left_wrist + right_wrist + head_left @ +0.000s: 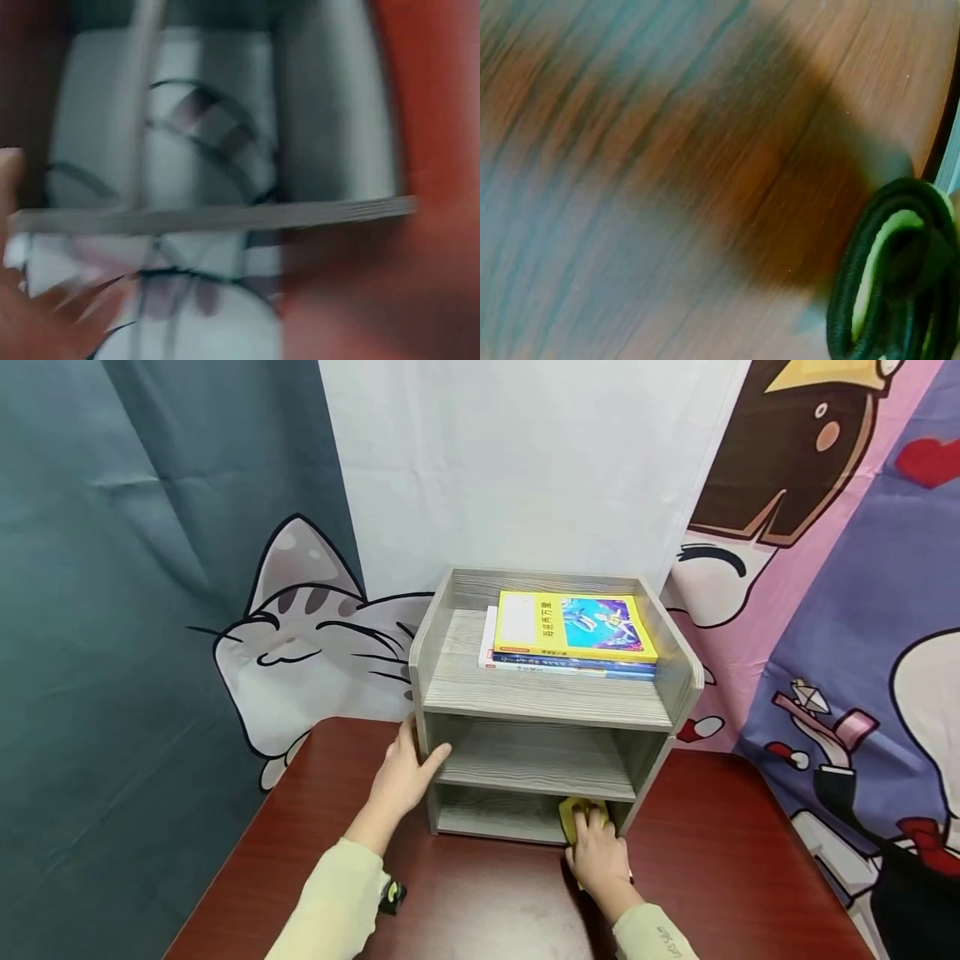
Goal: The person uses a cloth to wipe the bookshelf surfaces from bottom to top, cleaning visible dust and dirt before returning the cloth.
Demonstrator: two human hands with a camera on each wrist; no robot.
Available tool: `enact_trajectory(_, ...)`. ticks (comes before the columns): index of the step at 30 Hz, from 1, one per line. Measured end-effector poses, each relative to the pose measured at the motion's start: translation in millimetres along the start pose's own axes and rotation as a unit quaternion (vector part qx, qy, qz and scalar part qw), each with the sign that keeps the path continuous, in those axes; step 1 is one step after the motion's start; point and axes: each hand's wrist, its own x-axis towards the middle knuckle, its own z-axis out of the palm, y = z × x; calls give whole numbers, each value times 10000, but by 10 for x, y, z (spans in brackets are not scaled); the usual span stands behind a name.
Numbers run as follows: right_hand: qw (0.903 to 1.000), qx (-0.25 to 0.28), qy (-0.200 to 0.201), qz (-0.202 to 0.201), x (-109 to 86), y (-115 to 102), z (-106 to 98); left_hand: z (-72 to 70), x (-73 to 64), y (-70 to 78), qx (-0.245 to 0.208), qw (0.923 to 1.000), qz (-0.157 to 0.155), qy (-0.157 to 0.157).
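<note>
A grey wood-grain bookshelf (540, 714) stands on the dark red table. My left hand (401, 772) holds its left side panel, thumb across the front edge and fingers along the outside. In the left wrist view the fingers (67, 322) blur beside the panel's grey edge (225, 217). My right hand (597, 856) is at the right end of the bottom compartment, holding a yellow cloth (567, 821) under its fingers. The palm side is hidden. The right wrist view shows mostly table, with a folded black band lined in lime green (870, 270) at its right edge.
Several books (573, 627) lie stacked on the shelf's top, a yellow one uppermost. The red table (480, 893) extends in front and to both sides. A cartoon-printed curtain (315, 668) hangs behind. A small black object (392, 896) shows beside the left sleeve.
</note>
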Motion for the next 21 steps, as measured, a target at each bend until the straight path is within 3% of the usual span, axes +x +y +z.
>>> enact_trajectory(1, 9999, -81, 105, -19, -2, -5, -5, 50, -74, -48, -250, 9986, 179, 419)
enact_trajectory(3, 9992, -205, 331, -103, -9, -2, -21, 176, -229, -164, -670, 9855, 780, 1349)
enact_trajectory(5, 9982, -291, 473, -226, -19, 10, -44, 303, -371, -291, -716, 9617, 1649, 2068)
enact_trajectory(8, 9969, -371, 543, -438, -37, 28, -98, 459, -519, -423, -309, 9208, 2984, 2491)
enact_trajectory(11, 9955, -239, 677, -612, -57, 52, -190, 573, -602, -441, 159, 8874, 4033, 2229)
enact_trajectory(13, 9919, 62, 970, -813, -63, 88, -282, 635, -635, -398, 376, 8778, 4422, 1803)
enact_trajectory(15, 9839, 425, 1364, -1077, -61, 159, -408, 693, -652, -326, 589, 8784, 4576, 1245)
enact_trajectory(17, 9728, 734, 1841, -1198, -39, 280, -564, 752, -658, -247, 860, 8847, 4541, 613)
enact_trajectory(19, 9657, 976, 2192, -991, 14, 454, -759, 823, -648, -161, 1155, 8891, 4428, 8)
enact_trajectory(21, 9596, 1203, 2506, -447, 114, 677, -967, 905, -626, -73, 1484, 8870, 4342, -524)
